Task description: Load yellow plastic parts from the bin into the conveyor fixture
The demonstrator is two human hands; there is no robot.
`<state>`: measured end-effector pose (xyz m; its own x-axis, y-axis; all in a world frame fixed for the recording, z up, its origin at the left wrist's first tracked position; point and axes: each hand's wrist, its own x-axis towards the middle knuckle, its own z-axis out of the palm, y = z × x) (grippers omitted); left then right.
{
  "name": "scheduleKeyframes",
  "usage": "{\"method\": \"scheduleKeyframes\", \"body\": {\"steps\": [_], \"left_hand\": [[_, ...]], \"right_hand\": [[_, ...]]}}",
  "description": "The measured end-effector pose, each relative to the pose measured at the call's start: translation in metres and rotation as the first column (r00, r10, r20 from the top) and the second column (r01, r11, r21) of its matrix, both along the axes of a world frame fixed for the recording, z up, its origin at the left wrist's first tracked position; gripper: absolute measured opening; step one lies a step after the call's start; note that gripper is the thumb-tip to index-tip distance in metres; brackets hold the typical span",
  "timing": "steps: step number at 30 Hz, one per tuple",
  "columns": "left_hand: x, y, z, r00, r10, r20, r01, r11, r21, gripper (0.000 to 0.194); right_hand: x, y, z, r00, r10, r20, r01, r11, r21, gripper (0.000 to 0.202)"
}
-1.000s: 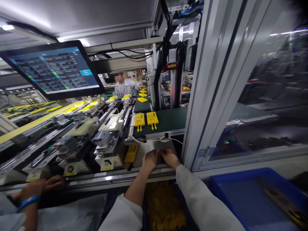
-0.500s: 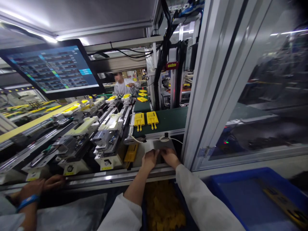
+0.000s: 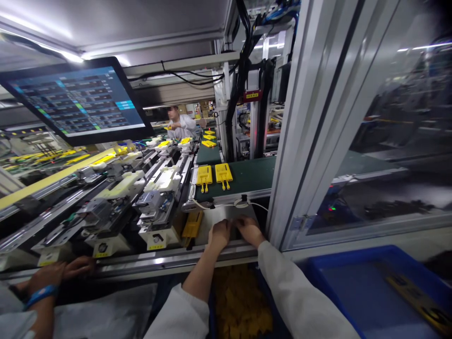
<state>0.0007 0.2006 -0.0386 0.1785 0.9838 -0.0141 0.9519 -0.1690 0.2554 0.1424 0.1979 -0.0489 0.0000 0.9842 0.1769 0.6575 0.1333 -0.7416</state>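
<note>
My left hand (image 3: pixel 220 233) and my right hand (image 3: pixel 249 230) rest close together on a grey metal plate (image 3: pixel 208 225) at the front edge of the line. The fingers of both are curled inward toward each other, and what they hold, if anything, is hidden. Left of the plate lies a yellow flat piece (image 3: pixel 192 227) in shadow. Beyond my hands, two yellow power banks (image 3: pixel 204 176) with short cables lie on a green conveyor belt (image 3: pixel 250 170). A thin white cable (image 3: pixel 201 205) runs along the belt's near edge.
Metal fixtures (image 3: pixel 157 200) stand to the left, under a monitor (image 3: pixel 81 101). A co-worker's hands (image 3: pixel 60 274) rest at the lower left; another person (image 3: pixel 181 123) works farther back. An aluminium post (image 3: pixel 303 122) rises at right, above a blue tray (image 3: pixel 367 292). Yellow pieces (image 3: pixel 242 301) fill a bin below my arms.
My hands stay at the same spot with only slight finger movement. The person at the back has shifted the hand holding a yellow piece to the left.
</note>
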Motion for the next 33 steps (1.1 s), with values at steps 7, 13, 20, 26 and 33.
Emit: {"method": "scheduleKeyframes", "body": {"steps": [7,13,20,26,33], "left_hand": [[-0.0012,-0.0027,0.0016,0.999,-0.013,0.051,0.013,1.000,0.002,0.051],[0.0011,-0.0023,0.0010,0.999,0.010,0.036,-0.010,1.000,-0.007,0.029],[0.0022,0.0002,-0.0007,1.000,0.028,0.012,-0.028,0.999,-0.019,0.031],[0.0012,-0.0002,-0.0002,1.000,0.017,0.013,-0.017,1.000,-0.011,0.029],[0.0006,-0.0015,0.0010,1.000,0.011,0.027,-0.010,1.000,-0.013,0.028]], "right_hand": [[0.0013,0.0009,-0.0016,1.000,0.009,0.018,-0.008,1.000,-0.011,0.018],[0.0006,0.0028,-0.0046,1.000,0.006,0.020,-0.006,1.000,-0.007,0.017],[0.0005,0.0014,-0.0014,1.000,0.015,0.011,-0.015,1.000,-0.010,0.018],[0.0009,0.0013,-0.0017,1.000,0.018,0.003,-0.018,1.000,-0.005,0.020],[0.0005,0.0015,-0.0029,1.000,0.016,-0.006,-0.016,1.000,-0.008,0.021]]}}
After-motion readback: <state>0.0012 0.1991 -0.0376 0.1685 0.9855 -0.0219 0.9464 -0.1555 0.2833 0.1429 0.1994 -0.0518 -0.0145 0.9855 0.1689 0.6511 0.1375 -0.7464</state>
